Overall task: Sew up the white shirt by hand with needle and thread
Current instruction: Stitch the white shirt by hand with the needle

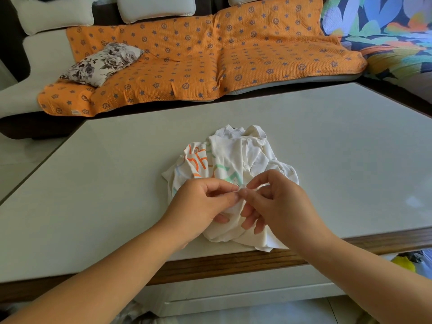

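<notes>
A crumpled white shirt (236, 155) with orange and green printed letters lies on the pale table (117, 183) near its front edge. Both hands rest on its near part. My left hand (201, 204) pinches a small fold of the white cloth between thumb and forefinger. My right hand (278, 202) meets it fingertip to fingertip and pinches at the same spot. A thin dark needle (236, 182) sticks up from the fold just above the fingertips. The thread is too fine to make out.
The table has a wooden front edge (233, 260) and a drawer below. Behind it stands a sofa with an orange patterned cover (198, 59), a flowered cushion (105, 61) and a colourful leaf-print cover (385, 31) at the right. Something yellow (403, 263) lies on the floor.
</notes>
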`<state>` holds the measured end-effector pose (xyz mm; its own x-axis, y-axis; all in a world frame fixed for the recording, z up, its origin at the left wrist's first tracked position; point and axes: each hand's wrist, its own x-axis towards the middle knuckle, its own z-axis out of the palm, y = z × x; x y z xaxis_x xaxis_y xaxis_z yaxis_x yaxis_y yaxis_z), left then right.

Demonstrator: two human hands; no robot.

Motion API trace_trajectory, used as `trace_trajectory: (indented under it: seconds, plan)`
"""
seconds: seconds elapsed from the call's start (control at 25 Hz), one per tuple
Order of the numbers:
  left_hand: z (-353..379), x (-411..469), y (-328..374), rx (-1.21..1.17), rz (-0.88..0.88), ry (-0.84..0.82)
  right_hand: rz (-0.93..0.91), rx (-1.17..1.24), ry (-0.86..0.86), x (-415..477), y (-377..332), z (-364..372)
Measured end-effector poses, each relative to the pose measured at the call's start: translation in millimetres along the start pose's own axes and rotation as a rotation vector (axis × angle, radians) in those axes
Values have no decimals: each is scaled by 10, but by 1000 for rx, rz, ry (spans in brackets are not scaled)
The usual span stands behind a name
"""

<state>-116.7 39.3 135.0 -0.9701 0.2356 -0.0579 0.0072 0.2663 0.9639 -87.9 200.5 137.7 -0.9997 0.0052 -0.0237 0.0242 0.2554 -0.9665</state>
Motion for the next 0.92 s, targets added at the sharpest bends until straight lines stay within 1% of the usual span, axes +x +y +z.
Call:
trace_trajectory:
  seconds: [0.08, 0.16, 0.24, 0.36, 0.48, 0.52, 0.56, 0.68, 0.72, 0.8, 0.92]
  plan:
    - [20, -2, -8, 102, 58, -6, 32, 64, -49, 29, -15, -14]
    - [22, -4, -14, 149, 80, 12, 62, 97, -106, 48, -36, -27]
    - [20, -5, -16, 174, 92, 22, 83, 87, -117, 48, -65, -43]
    - [12, 15, -12, 221, 117, 30, 115, 57, -77, 54, -95, -63]
    - [1, 32, -20, 233, 119, 39, 76, -33, 38, 120, -99, -139]
    - [-5, 33, -26, 237, 113, 36, 71, -8, 72, 155, -114, -180]
    - [-9, 32, -35, 240, 107, 30, 86, 90, 88, 195, -132, -228]
    - [-26, 26, -37, 190, 66, 0, 168, 565, 33, 306, -196, -376]
    - [-32, 27, -35, 170, 52, -12, 188, 676, 32, 335, -206, -415]
    - [-42, 25, -28, 140, 30, -28, 207, 800, 53, 388, -211, -467]
    - [-44, 25, -28, 109, -3, -32, 168, 824, 79, 435, -188, -496]
